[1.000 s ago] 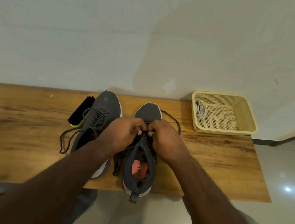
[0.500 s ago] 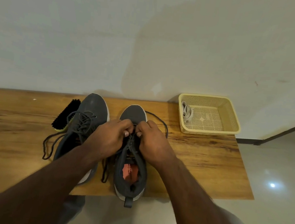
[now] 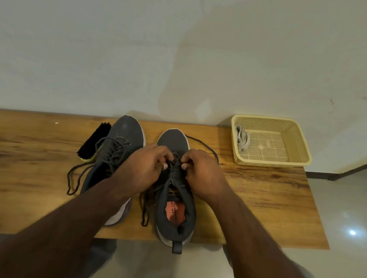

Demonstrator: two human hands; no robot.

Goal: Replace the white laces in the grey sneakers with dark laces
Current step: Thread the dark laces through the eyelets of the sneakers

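Both hands, left hand (image 3: 144, 168), right hand (image 3: 203, 176), pinching dark cord lace (image 3: 175, 161), grey knit sneaker (image 3: 175, 207), wood-grain bench (image 3: 263, 195)

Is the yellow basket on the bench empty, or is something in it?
Not empty. The yellow basket holds a bundle of white laces against its left wall; the rest of its mesh floor shows bare.

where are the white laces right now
In the head view, the white laces lie bundled in the left end of the yellow basket, at the table's far right, right of the sneakers.
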